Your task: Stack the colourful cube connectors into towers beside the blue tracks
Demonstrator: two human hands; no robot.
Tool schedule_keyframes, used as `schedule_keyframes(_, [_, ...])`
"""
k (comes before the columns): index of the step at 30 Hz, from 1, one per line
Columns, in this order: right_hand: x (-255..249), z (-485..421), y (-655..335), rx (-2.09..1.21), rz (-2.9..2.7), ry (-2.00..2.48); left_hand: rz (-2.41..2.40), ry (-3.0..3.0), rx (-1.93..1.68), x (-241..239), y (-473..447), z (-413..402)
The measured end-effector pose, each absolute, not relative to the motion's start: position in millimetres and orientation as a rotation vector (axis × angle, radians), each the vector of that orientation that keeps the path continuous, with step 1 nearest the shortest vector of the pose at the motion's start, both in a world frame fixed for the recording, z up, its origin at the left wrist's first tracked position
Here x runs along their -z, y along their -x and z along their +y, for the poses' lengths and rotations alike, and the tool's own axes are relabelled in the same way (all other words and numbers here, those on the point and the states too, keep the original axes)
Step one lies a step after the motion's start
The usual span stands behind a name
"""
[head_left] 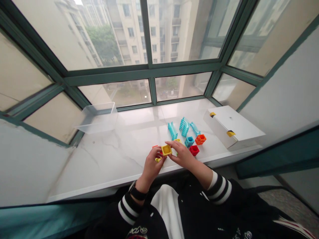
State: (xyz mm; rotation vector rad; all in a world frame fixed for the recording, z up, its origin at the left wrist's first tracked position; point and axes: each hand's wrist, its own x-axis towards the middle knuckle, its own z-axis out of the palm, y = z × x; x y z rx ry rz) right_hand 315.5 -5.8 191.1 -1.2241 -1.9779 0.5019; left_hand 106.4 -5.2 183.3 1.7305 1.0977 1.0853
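Note:
A yellow hollow cube block (166, 150) is held up between my two hands, its open side facing me. My left hand (152, 165) grips its left side with fingers and thumb. From the right, my right hand (183, 155) has its fingers and thumb closed on the other side. Small red, yellow and green pieces lie under and behind the hands, mostly hidden. Just right of my right hand sit a red block (194, 150), a blue block (189, 141) and an orange block (200, 139) on the white marble sill (112, 166).
Behind the blocks lie a turquoise ramp piece (172, 130), a curved turquoise piece (184, 126) and a narrower turquoise piece (195, 128). A clear plastic bin (99, 128) stands at the far left. A white box (236, 126) is on the right. Green-framed windows enclose the sill.

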Motion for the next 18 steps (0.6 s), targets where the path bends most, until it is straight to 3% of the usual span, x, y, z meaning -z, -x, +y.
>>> schedule_keyframes(18, [-190,10,-410,-0.254,-1.679,1.455,1.141,-1.678,-0.853,-132,-138,22])
